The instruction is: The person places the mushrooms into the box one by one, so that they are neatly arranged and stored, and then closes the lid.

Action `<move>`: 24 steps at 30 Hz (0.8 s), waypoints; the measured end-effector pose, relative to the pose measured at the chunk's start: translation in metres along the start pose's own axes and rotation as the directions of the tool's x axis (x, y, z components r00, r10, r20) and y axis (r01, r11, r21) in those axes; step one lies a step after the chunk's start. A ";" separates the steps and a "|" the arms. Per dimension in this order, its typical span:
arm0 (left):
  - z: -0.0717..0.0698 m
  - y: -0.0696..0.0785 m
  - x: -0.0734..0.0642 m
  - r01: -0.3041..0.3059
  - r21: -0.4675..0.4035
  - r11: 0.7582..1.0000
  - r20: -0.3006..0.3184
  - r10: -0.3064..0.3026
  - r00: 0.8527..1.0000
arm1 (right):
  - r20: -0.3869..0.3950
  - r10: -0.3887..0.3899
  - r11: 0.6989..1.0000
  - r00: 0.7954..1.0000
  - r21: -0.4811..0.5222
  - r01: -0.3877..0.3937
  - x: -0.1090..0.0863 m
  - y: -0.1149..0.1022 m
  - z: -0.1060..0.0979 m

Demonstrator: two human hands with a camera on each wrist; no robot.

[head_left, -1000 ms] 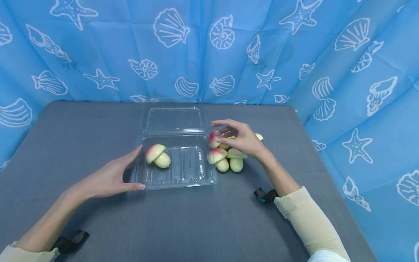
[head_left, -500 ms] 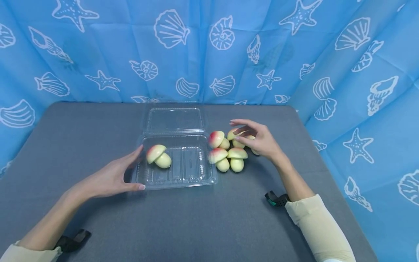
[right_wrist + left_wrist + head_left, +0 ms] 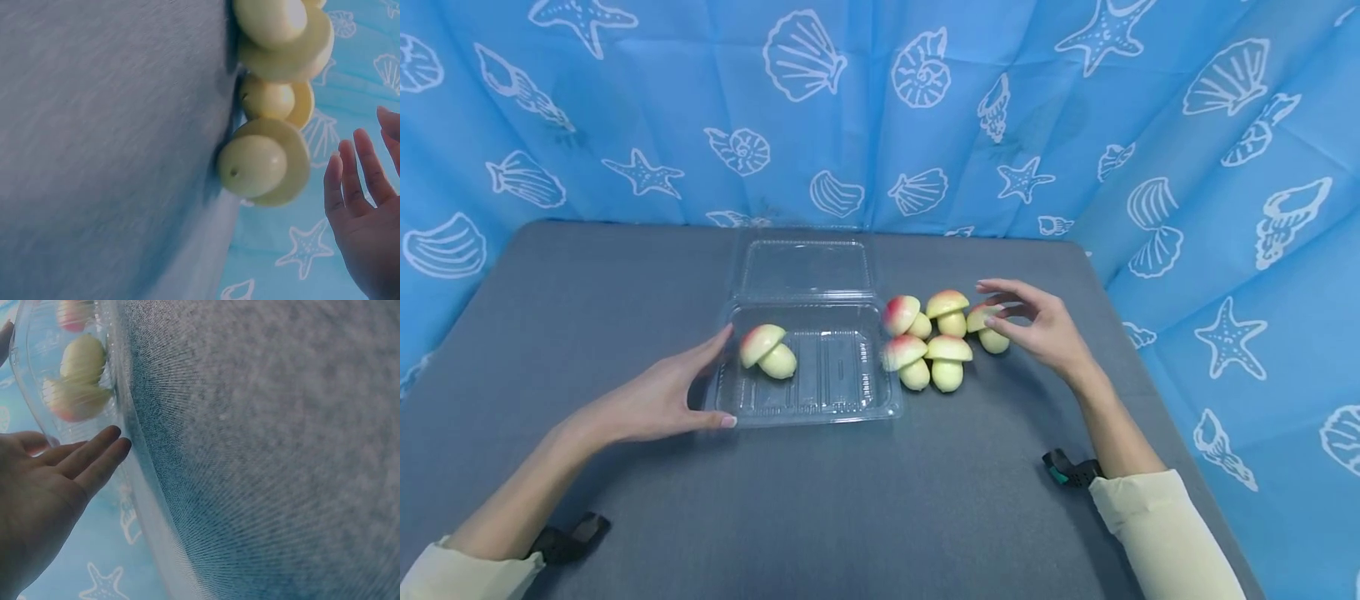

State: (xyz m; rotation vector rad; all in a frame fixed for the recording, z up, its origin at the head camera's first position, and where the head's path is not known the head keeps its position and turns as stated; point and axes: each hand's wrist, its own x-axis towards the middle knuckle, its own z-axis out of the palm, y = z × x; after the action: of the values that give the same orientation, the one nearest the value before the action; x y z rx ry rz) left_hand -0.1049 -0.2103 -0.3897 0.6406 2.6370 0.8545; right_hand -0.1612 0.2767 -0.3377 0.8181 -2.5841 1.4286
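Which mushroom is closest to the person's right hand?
The rightmost mushroom of the five outside the clear plastic container: the right hand overlaps its cap in the head view, while the other four and the one inside lie farther left.

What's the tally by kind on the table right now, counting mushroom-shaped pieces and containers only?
Clear clamshell container: 1
Mushroom-shaped pieces: 6 (1 inside the container, 5 outside it)
Total: 7
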 end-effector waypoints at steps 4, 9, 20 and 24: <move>0.001 -0.001 -0.001 0.010 0.002 1.000 -0.001 -0.010 1.000 | 0.005 0.009 1.000 1.000 -0.028 -0.009 -0.005 0.004 -0.004; 0.003 -0.003 -0.002 0.000 0.007 1.000 -0.013 0.000 1.000 | 0.013 0.020 0.998 1.000 -0.065 -0.019 -0.010 0.009 -0.008; 0.004 -0.003 -0.002 0.003 0.001 1.000 -0.004 -0.003 1.000 | 0.015 0.108 0.977 0.994 -0.185 -0.103 -0.018 0.030 -0.012; 0.003 -0.002 0.000 0.000 0.005 1.000 -0.006 0.000 1.000 | 0.050 0.109 0.978 0.993 -0.187 -0.097 -0.018 0.048 -0.012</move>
State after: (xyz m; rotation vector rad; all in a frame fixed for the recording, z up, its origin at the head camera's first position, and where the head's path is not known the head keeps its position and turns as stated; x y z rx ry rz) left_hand -0.1042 -0.2109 -0.3933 0.6401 2.6450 0.8512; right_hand -0.1712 0.3146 -0.3732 0.7224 -2.7896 1.1806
